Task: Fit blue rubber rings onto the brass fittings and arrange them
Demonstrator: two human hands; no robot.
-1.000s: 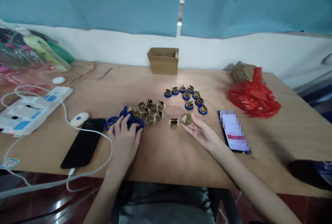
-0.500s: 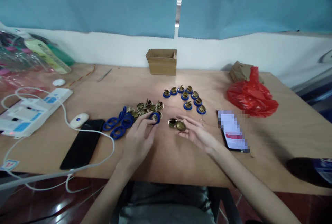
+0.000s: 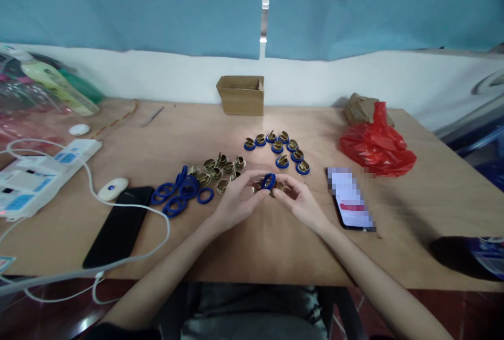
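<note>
My left hand (image 3: 241, 201) pinches a blue ring (image 3: 269, 181), held upright in front of me over the table. Close beside it, my right hand (image 3: 301, 198) grips a round brass-coloured metal piece (image 3: 279, 189), partly covered by fingers and the ring. Another brass piece lies behind the hands, mostly hidden. To the left is a heap of blue rings (image 3: 175, 204), with one single ring (image 3: 205, 195) apart from it. Several loose brass pieces with raised flaps (image 3: 216, 173) lie behind my left hand. Farther back stand several brass pieces seated in blue rings (image 3: 282, 161).
A cardboard box (image 3: 242, 101) stands by the wall. On the left are a black phone (image 3: 118, 227), white cables and a power strip (image 3: 47, 177). To the right lie a lit phone (image 3: 350, 198), a red plastic bag (image 3: 378, 146) and a dark bottle (image 3: 468, 257).
My left hand has moved right with a blue ring, bringing it up to the brass piece in my right hand. The view has shifted slightly.
</note>
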